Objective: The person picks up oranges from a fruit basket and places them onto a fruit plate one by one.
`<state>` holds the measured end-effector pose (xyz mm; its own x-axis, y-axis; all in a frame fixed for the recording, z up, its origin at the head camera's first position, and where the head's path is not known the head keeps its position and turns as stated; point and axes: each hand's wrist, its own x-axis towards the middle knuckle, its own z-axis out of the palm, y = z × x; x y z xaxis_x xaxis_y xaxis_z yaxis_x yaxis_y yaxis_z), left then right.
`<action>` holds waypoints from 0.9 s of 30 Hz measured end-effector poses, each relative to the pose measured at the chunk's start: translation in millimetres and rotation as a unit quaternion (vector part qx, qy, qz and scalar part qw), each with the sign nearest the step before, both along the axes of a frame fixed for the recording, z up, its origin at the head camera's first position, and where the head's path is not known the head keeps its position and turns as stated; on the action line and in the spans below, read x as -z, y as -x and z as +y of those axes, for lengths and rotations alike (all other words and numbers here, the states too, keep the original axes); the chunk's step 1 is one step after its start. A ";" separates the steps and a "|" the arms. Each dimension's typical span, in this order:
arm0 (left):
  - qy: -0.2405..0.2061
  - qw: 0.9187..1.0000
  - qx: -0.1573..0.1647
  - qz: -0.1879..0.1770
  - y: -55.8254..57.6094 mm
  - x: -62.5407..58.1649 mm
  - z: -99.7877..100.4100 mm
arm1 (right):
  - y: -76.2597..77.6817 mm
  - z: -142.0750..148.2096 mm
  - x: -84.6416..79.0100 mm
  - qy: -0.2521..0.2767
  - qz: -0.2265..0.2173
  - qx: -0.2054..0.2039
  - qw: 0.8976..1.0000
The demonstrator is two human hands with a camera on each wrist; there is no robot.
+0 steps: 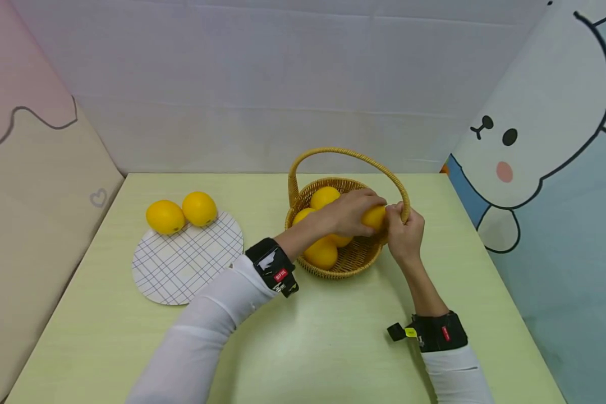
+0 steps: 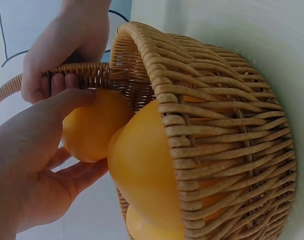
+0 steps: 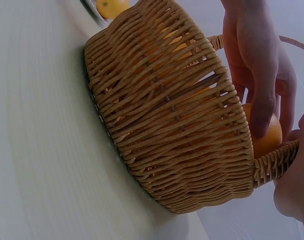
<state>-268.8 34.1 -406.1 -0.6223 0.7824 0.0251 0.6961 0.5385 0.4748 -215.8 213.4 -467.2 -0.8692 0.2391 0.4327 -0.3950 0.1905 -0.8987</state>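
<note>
A wicker basket with a tall arched handle stands on the table, holding several oranges. Over its right side my left hand grips one orange, fingers and thumb around it. That orange appears just inside the rim in the left wrist view, beside a larger-looking orange. My right hand holds the handle near its right base, its fingers curled round the wicker. In the right wrist view the basket wall hides most of the fruit.
Left of the basket lies a round white plate with a blue grid pattern. Two oranges sit at its far edge. A pale wall rises behind the table, with printed panels at either side.
</note>
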 end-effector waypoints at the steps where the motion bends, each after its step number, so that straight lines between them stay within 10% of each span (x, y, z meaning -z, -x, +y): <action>1: -0.001 1.000 0.000 0.001 0.0 0.2 0.0 | 0.3 0.1 0.2 -0.001 0.000 0.000 1.000; 27: -0.035 0.998 -0.046 0.025 -3.0 -13.4 -22.6 | 1.2 -0.8 -2.9 0.002 -0.009 0.011 1.000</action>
<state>-265.8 11.5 -392.7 -0.6886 0.7166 0.1108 0.6688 0.5685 0.4791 -217.0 212.7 -464.3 -0.8717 0.2600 0.4154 -0.3738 0.1952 -0.9067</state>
